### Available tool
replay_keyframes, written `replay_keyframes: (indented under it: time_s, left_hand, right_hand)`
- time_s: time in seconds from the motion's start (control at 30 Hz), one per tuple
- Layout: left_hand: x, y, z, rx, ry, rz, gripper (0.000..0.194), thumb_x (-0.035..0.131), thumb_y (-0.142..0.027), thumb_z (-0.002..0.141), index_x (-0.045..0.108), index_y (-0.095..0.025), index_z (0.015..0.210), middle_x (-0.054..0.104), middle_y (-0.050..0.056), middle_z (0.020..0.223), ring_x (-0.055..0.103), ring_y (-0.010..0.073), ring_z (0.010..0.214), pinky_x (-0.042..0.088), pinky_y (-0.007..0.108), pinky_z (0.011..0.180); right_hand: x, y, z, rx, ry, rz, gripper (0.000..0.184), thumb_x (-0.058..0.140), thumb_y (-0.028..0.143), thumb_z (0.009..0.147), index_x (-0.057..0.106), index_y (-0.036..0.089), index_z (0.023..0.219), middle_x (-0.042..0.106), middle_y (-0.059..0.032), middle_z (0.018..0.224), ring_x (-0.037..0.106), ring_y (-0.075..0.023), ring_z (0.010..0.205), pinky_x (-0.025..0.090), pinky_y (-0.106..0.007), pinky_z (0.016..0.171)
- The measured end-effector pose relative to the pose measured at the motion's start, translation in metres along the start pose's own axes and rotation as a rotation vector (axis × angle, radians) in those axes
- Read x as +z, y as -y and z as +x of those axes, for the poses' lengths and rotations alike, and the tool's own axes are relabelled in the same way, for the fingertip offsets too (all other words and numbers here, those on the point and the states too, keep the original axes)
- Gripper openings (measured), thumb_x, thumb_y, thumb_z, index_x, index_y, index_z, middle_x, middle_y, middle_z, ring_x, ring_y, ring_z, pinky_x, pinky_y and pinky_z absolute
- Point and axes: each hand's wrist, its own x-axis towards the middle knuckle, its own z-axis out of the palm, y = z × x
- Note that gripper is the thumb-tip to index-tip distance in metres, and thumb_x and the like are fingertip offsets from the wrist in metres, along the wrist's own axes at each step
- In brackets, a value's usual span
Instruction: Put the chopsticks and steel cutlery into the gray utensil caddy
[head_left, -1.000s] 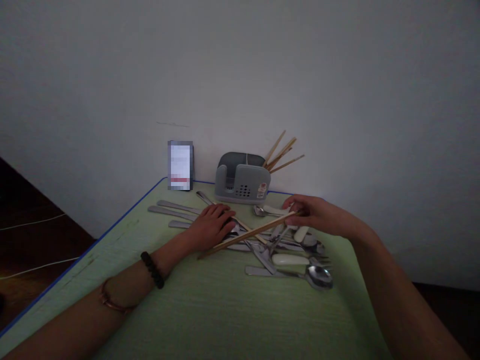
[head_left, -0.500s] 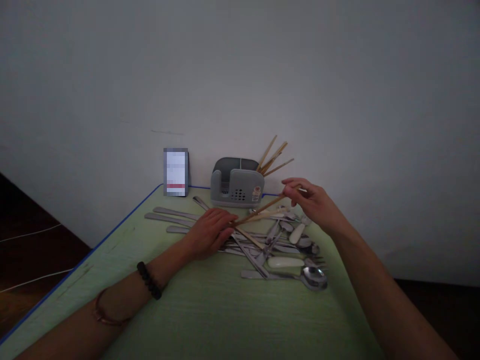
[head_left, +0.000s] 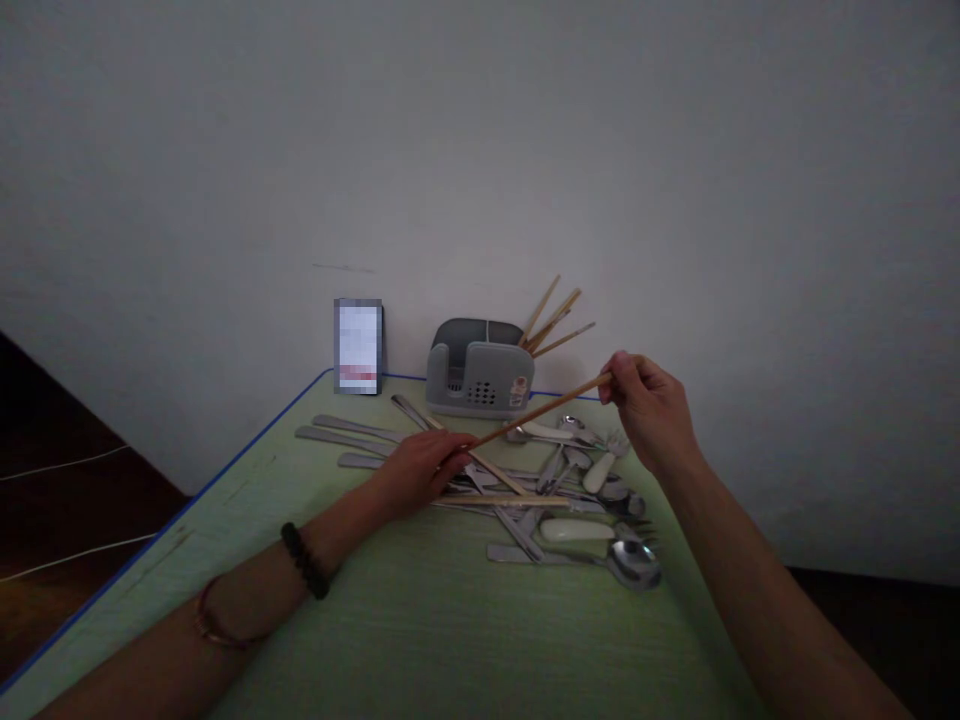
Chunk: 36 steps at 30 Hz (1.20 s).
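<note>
Dim light; grey-white wall [head_left: 480,150] w/ thin mark [head_left: 343,267]; green tbl [head_left: 450,630], blue edge [head_left: 225,469]; dk flr [head_left: 52,520]

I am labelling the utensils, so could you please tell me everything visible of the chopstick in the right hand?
The chopstick is slim, straight, light brown and looks wooden. The right hand pinches one end, raised above the cutlery; from there it slants down to the left hand. Whether that hand grips it, I cannot tell.

On the table [head_left: 450,640], cutlery [head_left: 577,529] lies before the holder [head_left: 480,365]; the phone [head_left: 358,345] stands left of it, chopsticks [head_left: 568,304] lean in its right end. One chopstick [head_left: 540,411] spans from my left hand [head_left: 424,468] to my right hand [head_left: 651,410].
</note>
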Motion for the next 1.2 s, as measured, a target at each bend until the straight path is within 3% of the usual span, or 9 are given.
replay_keyframes:
  time_s: [0.1,0.17,0.43,0.57,0.7,0.87,1.03,1.1,1.2]
  left_hand:
    - [0.001,0.002,-0.001,0.001,-0.035,-0.007,0.033,0.036,-0.034,0.094,0.062,-0.016,0.106,0.069,0.009,0.092,0.064,0.0181,0.082,0.051,0.03,0.076]
    - [0.002,0.006,-0.002,-0.006,-0.071,-0.022,0.032,0.037,-0.033,0.094,0.063,-0.016,0.104,0.07,0.01,0.092,0.065,0.0182,0.083,0.051,0.03,0.076]
    - [0.001,0.011,0.0,-0.196,-0.164,-0.137,0.032,0.036,-0.035,0.093,0.064,-0.019,0.095,0.07,0.006,0.089,0.064,0.0165,0.081,0.05,0.027,0.075]
    - [-0.001,0.009,0.0,-0.278,-0.218,-0.142,0.029,0.04,-0.038,0.091,0.061,-0.018,0.094,0.069,0.002,0.077,0.062,0.0142,0.066,0.049,0.024,0.064]
    - [-0.002,0.008,-0.001,-0.17,-0.179,-0.147,0.027,0.043,-0.037,0.09,0.061,-0.017,0.09,0.069,0.004,0.077,0.063,0.0142,0.067,0.049,0.024,0.065]
    - [-0.021,0.004,0.007,-0.272,-0.276,-0.203,0.027,0.052,-0.042,0.085,0.063,-0.018,0.08,0.067,0.001,0.07,0.058,0.0119,0.06,0.048,0.022,0.059]
    - [-0.075,-0.013,0.052,-0.371,-0.543,-0.382,0.025,0.066,-0.041,0.074,0.065,-0.017,0.08,0.068,0.002,0.075,0.063,0.0137,0.068,0.052,0.025,0.064]
    - [-0.1,-0.024,0.074,-0.38,-0.535,-0.453,0.025,0.07,-0.039,0.07,0.065,-0.016,0.078,0.068,0.001,0.07,0.064,0.0138,0.065,0.053,0.025,0.062]
    - [-0.125,-0.043,0.095,-0.293,-0.342,-0.524,0.024,0.071,-0.037,0.07,0.067,-0.015,0.079,0.069,0.001,0.068,0.066,0.015,0.066,0.054,0.027,0.062]
  right_hand:
    - [-0.005,0.003,0.002,0.013,0.03,-0.02,0.039,0.058,0.058,0.075,0.054,0.02,0.068,0.051,0.0034,0.055,0.048,-0.0105,0.053,0.04,-0.025,0.056]
    - [-0.013,0.011,0.002,0.019,0.135,-0.106,0.038,0.061,0.056,0.073,0.057,0.019,0.068,0.054,0.0021,0.056,0.05,-0.0114,0.055,0.041,-0.026,0.059]
    - [-0.036,0.042,0.0,0.112,0.807,-0.599,0.042,0.054,0.055,0.077,0.072,0.017,0.077,0.056,0.0009,0.055,0.046,-0.0108,0.051,0.036,-0.023,0.051]
    - [-0.027,0.041,-0.006,0.061,0.9,-0.682,0.043,0.047,0.052,0.082,0.072,0.017,0.084,0.06,-0.0004,0.064,0.046,-0.0117,0.056,0.036,-0.023,0.053]
    - [-0.02,0.042,-0.014,0.052,1.022,-0.8,0.039,0.043,0.043,0.086,0.072,0.018,0.079,0.059,-0.0016,0.061,0.045,-0.0121,0.055,0.036,-0.023,0.052]
    - [-0.02,0.046,-0.018,-0.027,0.974,-0.815,0.037,0.039,0.038,0.09,0.07,0.019,0.094,0.069,-0.0052,0.079,0.056,-0.0159,0.066,0.041,-0.026,0.063]
    - [-0.008,0.071,-0.015,-0.12,0.75,-0.774,0.032,0.039,0.031,0.09,0.066,0.02,0.102,0.069,-0.0073,0.096,0.059,-0.019,0.08,0.043,-0.028,0.07]
    - [0.003,0.09,-0.013,-0.135,0.691,-0.782,0.03,0.039,0.028,0.089,0.065,0.018,0.102,0.069,-0.0079,0.094,0.059,-0.0184,0.077,0.042,-0.027,0.067]
    - [0.018,0.115,-0.012,-0.202,0.619,-0.753,0.029,0.041,0.028,0.089,0.066,0.02,0.103,0.069,-0.0052,0.087,0.057,-0.0159,0.071,0.039,-0.025,0.063]
